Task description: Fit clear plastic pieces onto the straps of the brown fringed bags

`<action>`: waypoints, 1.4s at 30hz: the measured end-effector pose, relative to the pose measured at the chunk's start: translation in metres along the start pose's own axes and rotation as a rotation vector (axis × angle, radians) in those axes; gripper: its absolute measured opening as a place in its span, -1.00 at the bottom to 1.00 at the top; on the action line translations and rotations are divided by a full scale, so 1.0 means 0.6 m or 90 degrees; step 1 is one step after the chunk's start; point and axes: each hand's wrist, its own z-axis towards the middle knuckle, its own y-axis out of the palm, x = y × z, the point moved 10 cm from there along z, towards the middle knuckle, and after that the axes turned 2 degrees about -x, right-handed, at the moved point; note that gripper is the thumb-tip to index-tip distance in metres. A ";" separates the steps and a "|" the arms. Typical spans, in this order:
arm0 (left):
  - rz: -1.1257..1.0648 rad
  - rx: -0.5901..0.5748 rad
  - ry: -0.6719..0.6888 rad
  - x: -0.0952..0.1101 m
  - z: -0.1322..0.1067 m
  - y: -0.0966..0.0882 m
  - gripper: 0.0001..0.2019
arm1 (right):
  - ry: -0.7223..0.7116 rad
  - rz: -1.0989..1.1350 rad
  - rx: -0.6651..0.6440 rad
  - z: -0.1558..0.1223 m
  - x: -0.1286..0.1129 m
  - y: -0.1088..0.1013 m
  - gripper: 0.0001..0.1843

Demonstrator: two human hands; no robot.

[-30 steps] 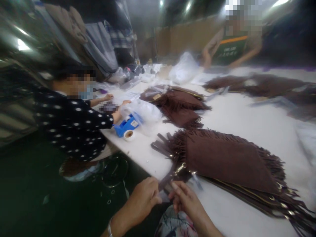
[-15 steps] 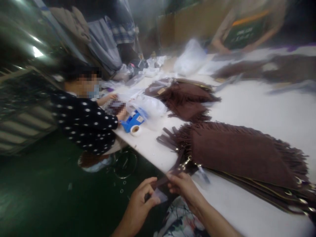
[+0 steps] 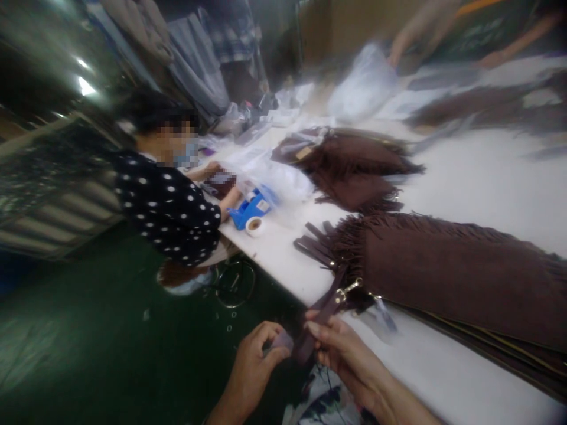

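Observation:
My right hand (image 3: 348,351) pinches a dark brown strap (image 3: 330,304) between thumb and fingers. A gold-coloured clasp (image 3: 349,290) joins the strap to a fringed brown bag (image 3: 443,271) lying in a stack on the table. The strap's loose end hangs left of my right fingers. My left hand (image 3: 250,369) is closed on a small piece of pale, translucent film (image 3: 282,340), close beside that end. Whether the film touches the strap is blurred.
A blue tape dispenser (image 3: 251,209) and a white roll (image 3: 254,226) stand at the table edge (image 3: 283,271). A co-worker in a dotted top (image 3: 163,206) sits left. More fringed bags (image 3: 354,159) and a white plastic bag (image 3: 365,82) lie beyond, near another person's hand (image 3: 401,47).
My left hand has come off the strap, holding the film piece, while my right hand keeps the strap. The far person's hand has moved to the white plastic bag. The view has shifted.

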 end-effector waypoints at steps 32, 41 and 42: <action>-0.359 -0.229 -0.157 -0.055 -0.009 0.102 -0.71 | -0.247 -0.224 0.134 -0.010 -0.066 -0.037 -0.62; -0.393 -0.225 -0.154 -0.059 -0.008 0.111 -0.78 | -0.264 -0.251 0.141 -0.012 -0.065 -0.033 -0.65; -0.398 -0.226 -0.158 -0.058 -0.008 0.111 -0.78 | -0.267 -0.255 0.141 -0.013 -0.066 -0.031 -0.65</action>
